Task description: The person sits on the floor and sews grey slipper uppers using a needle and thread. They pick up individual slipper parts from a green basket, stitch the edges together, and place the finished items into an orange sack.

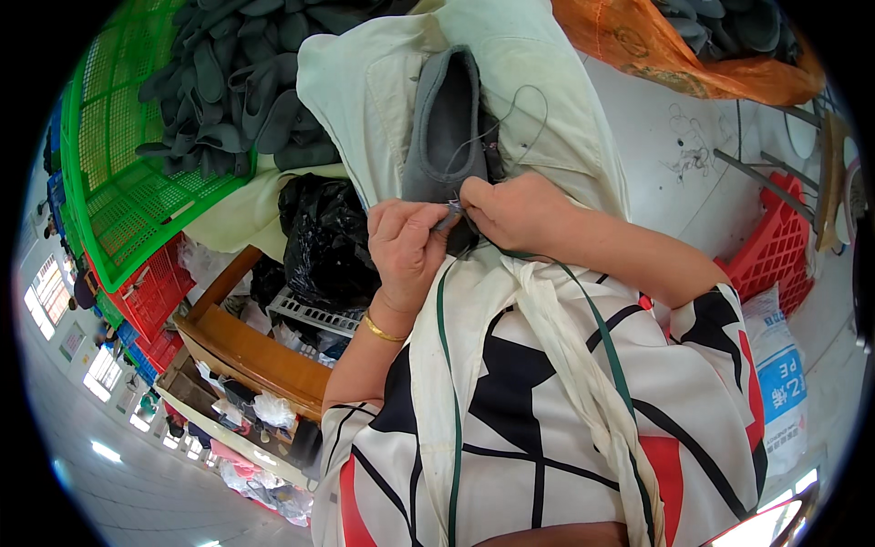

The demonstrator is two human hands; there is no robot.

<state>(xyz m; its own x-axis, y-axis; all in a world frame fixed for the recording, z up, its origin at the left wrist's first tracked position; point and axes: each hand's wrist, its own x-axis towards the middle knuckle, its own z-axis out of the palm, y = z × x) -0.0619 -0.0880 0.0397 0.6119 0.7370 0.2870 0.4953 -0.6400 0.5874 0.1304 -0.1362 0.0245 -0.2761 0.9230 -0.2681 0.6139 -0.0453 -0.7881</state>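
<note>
Grey shoe (pixel 425 150) upon pale cloth (pixel 570 118), worked at its near end by two hands.
Its long axis runs away from the wearer, opening upward; the closed end appears to point toward the body. The left hand (pixel 406 242) pinches a small grey piece (pixel 447 217); the right hand (pixel 515 210) is clenched beside it, its grasp indiscernible. Dark thread (pixel 545 114) loops at right. A green basket (pixel 118 219) and an orange sack (pixel 629 41) contain heaped grey shoe pieces (pixel 214 87); a black bag's (pixel 328 237) contents are hidden.
</note>
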